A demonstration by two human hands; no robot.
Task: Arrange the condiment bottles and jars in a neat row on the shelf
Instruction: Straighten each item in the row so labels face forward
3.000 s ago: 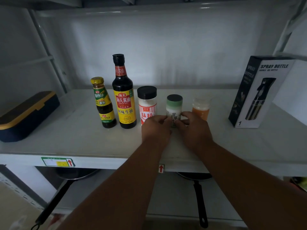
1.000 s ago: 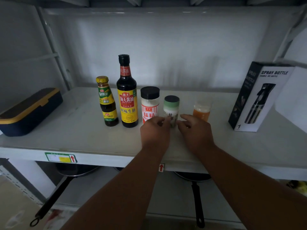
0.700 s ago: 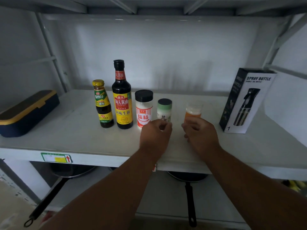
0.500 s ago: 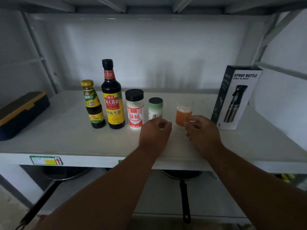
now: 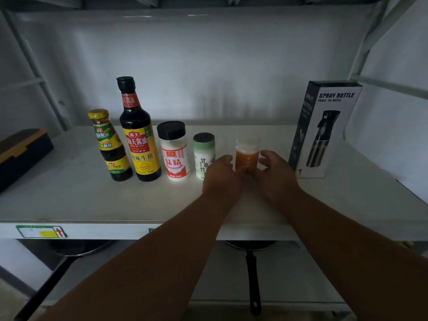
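Five condiments stand in a row on the white shelf (image 5: 69,200): a yellow-capped sauce bottle (image 5: 108,147), a tall dark soy sauce bottle (image 5: 137,137), a white black-lidded shaker (image 5: 174,151), a green-topped jar (image 5: 203,151) and a small orange jar (image 5: 247,154) at the right end. My left hand (image 5: 221,179) and my right hand (image 5: 275,174) flank the orange jar's lower part with fingers spread and curved round it. The thumbs meet in front of its base and hide it. I cannot tell whether they touch it.
A boxed spray bottle (image 5: 324,128) stands upright just right of the orange jar. A dark blue case with a yellow band (image 5: 20,154) lies at the shelf's left end. Pans with black handles (image 5: 252,274) sit on the lower shelf.
Both hands left the green-topped jar and moved right to the orange jar, which they now flank. The view also shifted right and closer.
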